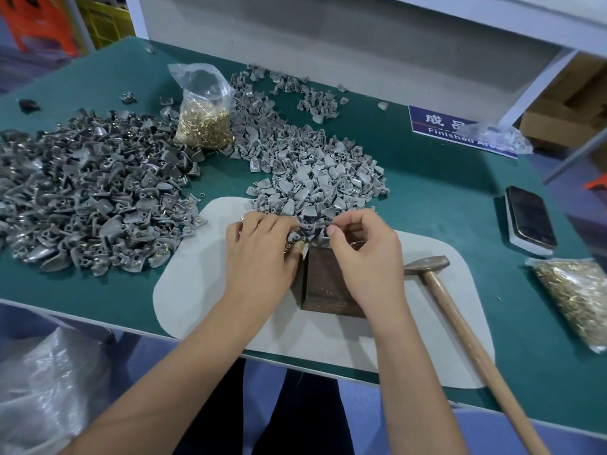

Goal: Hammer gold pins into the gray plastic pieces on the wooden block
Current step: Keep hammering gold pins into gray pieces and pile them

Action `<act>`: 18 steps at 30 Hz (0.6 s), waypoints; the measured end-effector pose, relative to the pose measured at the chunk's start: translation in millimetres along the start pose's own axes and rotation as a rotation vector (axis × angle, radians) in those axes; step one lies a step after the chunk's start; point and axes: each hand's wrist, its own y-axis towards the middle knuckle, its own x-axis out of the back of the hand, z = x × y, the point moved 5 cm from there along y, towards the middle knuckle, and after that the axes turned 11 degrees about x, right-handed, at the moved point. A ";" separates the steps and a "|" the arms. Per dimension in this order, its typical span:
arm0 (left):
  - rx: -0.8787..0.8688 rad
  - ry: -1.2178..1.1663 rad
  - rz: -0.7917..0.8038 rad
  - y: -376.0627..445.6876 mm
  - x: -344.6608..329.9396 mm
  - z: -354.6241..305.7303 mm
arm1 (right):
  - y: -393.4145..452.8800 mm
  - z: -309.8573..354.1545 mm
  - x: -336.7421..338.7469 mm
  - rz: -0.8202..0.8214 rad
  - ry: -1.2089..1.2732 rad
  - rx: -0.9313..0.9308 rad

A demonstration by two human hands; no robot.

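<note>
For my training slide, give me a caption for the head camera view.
Both hands work gray plastic pieces above the wooden block; hammer lies idle.

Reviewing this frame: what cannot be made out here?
Head view only:
- Top of the wooden block: covered by the left hand and right hand.
- What the right fingertips pinch: too small.
- Blue sign: partly under a plastic bag.
- Hammer handle end: cut off by the bottom edge.
</note>
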 end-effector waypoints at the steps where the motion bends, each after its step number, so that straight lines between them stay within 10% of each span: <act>1: -0.001 -0.003 -0.001 0.2 0.6 -0.4 | 0.1 -0.1 -1.0 0.010 0.003 0.005; 18: -0.086 -0.150 -0.045 -4.7 10.3 -5.6 | 0.5 2.1 -3.4 0.040 -0.007 0.054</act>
